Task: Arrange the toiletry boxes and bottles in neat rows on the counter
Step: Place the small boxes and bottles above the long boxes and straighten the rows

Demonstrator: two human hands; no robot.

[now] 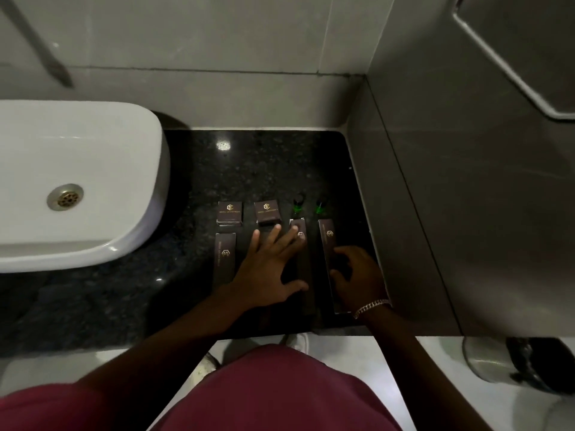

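Long boxes: four dark long boxes lie side by side on the black counter [249, 169], to the right of the white sink [77, 181]; first long box [224, 259] is nearest the sink, second long box is almost wholly hidden under the left hand, third long box [303, 275] and fourth long box [328, 244] lie further from the sink
Square boxes: left square box [230, 212] and right square box [268, 212] sit behind the long boxes, right of the sink, with gold logos up
Bottles: two small green bottles, left bottle [298, 205] and right bottle [320, 206], stand behind the third and fourth long boxes, furthest right of the sink
Left hand: left hand [270, 269] lies flat with fingers spread, fingertips reaching the right square box and the third long box, gripping nothing
Right hand: right hand [357, 275] has its fingers curled around the fourth long box; bracelet [371, 307] at the wrist
Surroundings: grey tiled wall [217, 57] behind the counter, sink drain [65, 197] in the basin
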